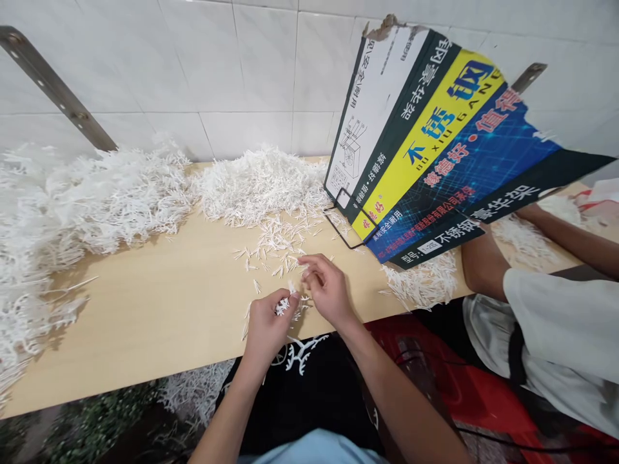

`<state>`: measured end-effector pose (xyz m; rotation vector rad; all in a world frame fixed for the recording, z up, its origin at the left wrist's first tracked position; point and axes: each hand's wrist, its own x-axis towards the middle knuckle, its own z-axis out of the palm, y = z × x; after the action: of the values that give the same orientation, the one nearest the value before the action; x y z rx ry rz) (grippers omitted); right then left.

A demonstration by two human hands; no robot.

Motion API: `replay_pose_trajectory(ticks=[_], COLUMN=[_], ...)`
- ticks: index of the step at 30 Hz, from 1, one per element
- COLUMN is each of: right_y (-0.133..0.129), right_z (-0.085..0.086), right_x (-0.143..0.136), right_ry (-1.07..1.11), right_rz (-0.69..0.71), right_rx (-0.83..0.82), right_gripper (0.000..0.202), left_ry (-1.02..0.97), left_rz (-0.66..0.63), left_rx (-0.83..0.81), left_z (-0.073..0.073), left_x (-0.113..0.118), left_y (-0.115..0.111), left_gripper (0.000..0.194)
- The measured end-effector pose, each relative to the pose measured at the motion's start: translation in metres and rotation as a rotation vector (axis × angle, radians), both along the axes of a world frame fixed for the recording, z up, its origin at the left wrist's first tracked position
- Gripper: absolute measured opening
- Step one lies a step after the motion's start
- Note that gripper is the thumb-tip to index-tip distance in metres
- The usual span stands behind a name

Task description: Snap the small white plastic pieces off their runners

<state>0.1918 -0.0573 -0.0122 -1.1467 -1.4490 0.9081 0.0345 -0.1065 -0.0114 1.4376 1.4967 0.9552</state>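
My left hand (273,319) is closed around a small bunch of white plastic sprigs (282,305), whose branched tips poke out beside the thumb. My right hand (329,287) hovers just to the right of it, thumb and forefinger curved with a gap between their tips; I make out nothing in it. Loose white sprigs (278,235) lie scattered on the wooden tabletop (193,290) just beyond both hands. Behind these is a heaped pile of the same sprigs (261,183).
Large clusters of white branched pieces (97,193) cover the left side. A printed cardboard sheet (425,148) stands at the right, at a black wire stand (351,245). Beyond it are a co-worker's arm (486,258) and another sprig pile (425,283). A tiled wall (261,71) backs the table.
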Motion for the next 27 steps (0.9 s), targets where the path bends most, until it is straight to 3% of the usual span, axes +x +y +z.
replay_pose_trajectory(ticks=[3,6,9,14,16,20,23,25,27], right_y=[-0.004,-0.005,-0.002,0.007,0.007,0.000,-0.004,-0.005,-0.004], right_z=[0.013,0.018,0.010,-0.006,-0.003,0.012,0.017,0.014,0.008], right_x=[0.000,0.001,0.002,0.002,0.001,0.000,0.001,0.001,0.001], right_ry=[-0.068,-0.128,-0.092,0.134,0.060,-0.064,-0.110,-0.159,-0.152], right_rz=[0.242,0.321,0.265,-0.070,-0.029,0.186,0.307,0.295,0.194], right_rx=[0.043,-0.015,-0.115,-0.192,-0.136,0.035,0.030,0.012,-0.007], right_gripper=[0.031,0.020,0.018,0.026,0.023,0.030,0.026,0.025,0.033], left_ry=[-0.024,-0.029,0.014,0.093,0.059,-0.038,-0.056,-0.046,-0.046], left_rz=[0.004,0.001,-0.030,-0.104,-0.088,-0.034,-0.014,-0.020,-0.005], left_rx=[0.014,0.032,0.017,0.006,0.004,0.020,0.041,0.045,0.040], left_z=[-0.002,-0.003,0.000,0.007,0.006,0.002,0.000,0.000,0.001], left_x=[0.000,0.001,0.002,0.002,0.000,-0.002,-0.001,0.000,0.001], left_y=[0.002,0.004,0.002,-0.003,-0.004,-0.003,0.000,0.000,0.000], left_gripper=[0.042,0.036,0.032,0.033,0.036,0.040,0.039,0.037,0.034])
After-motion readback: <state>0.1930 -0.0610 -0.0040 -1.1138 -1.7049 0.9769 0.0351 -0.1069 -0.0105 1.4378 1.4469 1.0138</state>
